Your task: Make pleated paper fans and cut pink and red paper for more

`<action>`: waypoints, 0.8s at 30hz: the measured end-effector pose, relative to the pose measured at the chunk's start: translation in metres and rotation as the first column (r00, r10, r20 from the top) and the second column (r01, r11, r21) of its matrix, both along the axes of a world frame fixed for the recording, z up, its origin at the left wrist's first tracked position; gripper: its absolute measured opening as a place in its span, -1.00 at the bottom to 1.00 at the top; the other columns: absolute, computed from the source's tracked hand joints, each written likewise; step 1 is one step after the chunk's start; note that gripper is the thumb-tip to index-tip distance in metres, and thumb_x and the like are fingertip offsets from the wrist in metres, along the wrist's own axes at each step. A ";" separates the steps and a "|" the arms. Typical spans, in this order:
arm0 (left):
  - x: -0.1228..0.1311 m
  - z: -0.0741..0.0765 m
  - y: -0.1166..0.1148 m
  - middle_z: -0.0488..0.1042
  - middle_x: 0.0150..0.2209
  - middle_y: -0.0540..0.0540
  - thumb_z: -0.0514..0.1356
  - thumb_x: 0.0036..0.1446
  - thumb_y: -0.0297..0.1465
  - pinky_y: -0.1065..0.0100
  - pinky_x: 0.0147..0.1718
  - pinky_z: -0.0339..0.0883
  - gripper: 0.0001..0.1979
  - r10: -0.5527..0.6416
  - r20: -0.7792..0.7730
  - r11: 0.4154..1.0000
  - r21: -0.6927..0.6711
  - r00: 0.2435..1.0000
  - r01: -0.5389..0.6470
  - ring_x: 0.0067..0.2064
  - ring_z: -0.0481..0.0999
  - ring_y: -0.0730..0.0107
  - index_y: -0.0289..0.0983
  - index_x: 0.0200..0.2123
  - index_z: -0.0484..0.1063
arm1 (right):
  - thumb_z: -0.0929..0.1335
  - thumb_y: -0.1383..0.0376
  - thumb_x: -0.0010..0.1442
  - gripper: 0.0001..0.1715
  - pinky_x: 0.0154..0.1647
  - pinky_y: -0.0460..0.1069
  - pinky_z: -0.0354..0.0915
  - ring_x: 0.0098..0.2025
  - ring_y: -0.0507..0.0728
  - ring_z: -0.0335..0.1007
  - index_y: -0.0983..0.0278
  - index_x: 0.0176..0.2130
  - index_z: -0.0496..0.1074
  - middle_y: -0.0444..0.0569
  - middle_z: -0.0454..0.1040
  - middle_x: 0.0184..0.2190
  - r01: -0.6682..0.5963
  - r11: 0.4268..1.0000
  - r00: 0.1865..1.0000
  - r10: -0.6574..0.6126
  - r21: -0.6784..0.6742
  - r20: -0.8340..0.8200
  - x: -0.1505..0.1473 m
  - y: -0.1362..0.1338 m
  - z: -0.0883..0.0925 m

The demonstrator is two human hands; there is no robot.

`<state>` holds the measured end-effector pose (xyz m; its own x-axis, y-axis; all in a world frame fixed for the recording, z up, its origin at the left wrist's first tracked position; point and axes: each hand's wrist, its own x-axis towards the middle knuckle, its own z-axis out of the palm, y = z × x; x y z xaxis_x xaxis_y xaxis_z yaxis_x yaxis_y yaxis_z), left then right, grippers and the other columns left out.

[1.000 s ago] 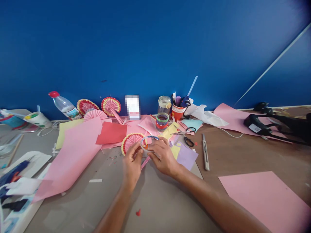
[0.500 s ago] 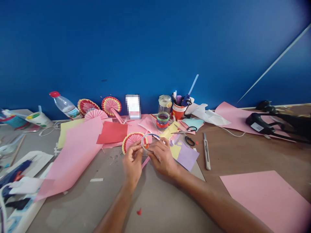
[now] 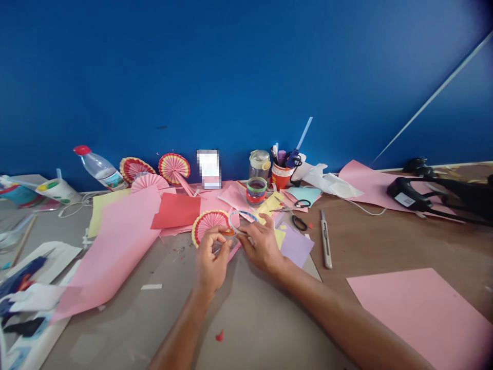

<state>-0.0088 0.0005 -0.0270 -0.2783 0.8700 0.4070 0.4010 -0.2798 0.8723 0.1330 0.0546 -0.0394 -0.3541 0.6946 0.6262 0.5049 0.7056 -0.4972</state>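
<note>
Over the grey table, my right hand (image 3: 262,244) grips a pale ring-shaped tape roll (image 3: 241,222), holding it upright by its lower edge. My left hand (image 3: 210,259) pinches thumb and forefinger at the roll's left side, on what looks like a small orange-red end; I cannot make out exactly what. A pink strip (image 3: 232,252) lies on the table under both hands. A folded red-and-yellow paper fan (image 3: 207,222) lies just behind my left hand.
Large pink sheets (image 3: 115,246) lie left and at the right front (image 3: 419,308). A red sheet (image 3: 176,210), a taped jar (image 3: 256,191), a cup of pens (image 3: 282,174), scissors (image 3: 300,204), a utility knife (image 3: 325,240), a water bottle (image 3: 100,167) and a black tool (image 3: 412,198) are about.
My right hand has carried the tape roll slightly right and away from the left hand. My left fingers stay pinched at the roll's left edge. The view has shifted a little.
</note>
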 end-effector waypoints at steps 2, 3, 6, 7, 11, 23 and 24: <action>-0.001 0.000 -0.001 0.49 -0.21 -0.09 0.14 0.11 -0.42 0.25 -0.13 0.37 -0.91 -0.012 0.008 1.000 0.026 1.000 0.012 -0.12 0.48 0.34 -0.22 -0.43 0.26 | 0.26 0.29 0.23 -0.88 0.08 0.15 -0.04 -0.44 0.07 0.36 0.24 -0.28 0.38 -0.09 0.49 -0.50 -0.023 0.999 1.000 0.023 -0.041 0.016 0.001 0.001 0.001; -0.002 0.000 -0.001 0.50 -0.24 -0.08 0.14 0.12 -0.41 0.25 -0.14 0.38 -0.91 -0.012 0.016 0.999 0.033 1.000 0.012 -0.15 0.49 0.35 -0.21 -0.43 0.27 | 0.27 0.28 0.23 -0.88 0.04 0.13 -0.02 -0.45 0.07 0.35 0.25 -0.29 0.39 -0.09 0.48 -0.50 -0.040 0.996 0.999 0.042 -0.081 0.021 0.002 0.002 0.003; -0.005 -0.002 0.000 0.51 -0.28 -0.06 0.15 0.12 -0.36 0.25 -0.18 0.39 -0.89 -0.015 0.070 1.000 0.008 0.997 0.015 -0.21 0.51 0.35 -0.21 -0.42 0.26 | 0.31 0.24 0.18 -0.87 -0.10 0.06 0.01 -0.44 0.05 0.33 0.27 -0.31 0.40 -0.09 0.49 -0.45 -0.103 0.966 0.994 0.111 -0.239 0.019 0.005 0.003 0.009; -0.006 -0.003 0.000 0.51 -0.28 -0.06 0.15 0.12 -0.35 0.26 -0.18 0.39 -0.88 -0.018 0.091 1.000 -0.011 0.996 0.019 -0.21 0.51 0.35 -0.21 -0.42 0.26 | 0.31 0.24 0.18 -0.86 -0.11 0.05 0.01 -0.44 0.04 0.32 0.27 -0.30 0.40 -0.10 0.49 -0.44 -0.131 0.949 0.990 0.140 -0.288 0.012 0.006 0.003 0.012; -0.008 -0.004 0.000 0.51 -0.28 -0.08 0.16 0.13 -0.32 0.27 -0.18 0.38 -0.86 -0.022 0.119 0.998 -0.059 0.993 0.030 -0.23 0.51 0.35 -0.21 -0.40 0.25 | 0.17 0.34 0.22 -0.74 -0.12 0.04 0.02 -0.40 0.04 0.28 0.25 -0.31 0.42 -0.14 0.46 -0.47 -0.177 0.890 0.983 0.183 -0.420 -0.025 0.009 0.002 0.020; -0.008 0.001 -0.003 0.50 -0.30 -0.07 0.08 0.19 -0.35 0.28 -0.17 0.37 -0.88 -0.026 -0.122 0.997 0.075 0.992 0.036 -0.20 0.50 0.34 -0.19 -0.41 0.22 | 0.23 0.46 -0.02 -0.82 -0.12 0.00 0.14 -0.48 -0.01 0.25 0.25 -0.48 0.38 -0.20 0.43 -0.52 -0.167 0.862 0.986 0.146 -0.478 -0.081 0.011 0.007 0.028; -0.008 0.000 -0.004 0.49 -0.30 -0.06 0.08 0.19 -0.37 0.29 -0.17 0.37 -0.89 -0.029 -0.148 0.994 0.101 0.989 0.044 -0.20 0.50 0.34 -0.18 -0.41 0.22 | 0.23 0.45 -0.02 -0.83 -0.16 -0.01 0.16 -0.49 -0.01 0.24 0.25 -0.49 0.37 -0.20 0.42 -0.54 -0.157 0.852 0.987 0.128 -0.500 -0.093 0.010 0.007 0.027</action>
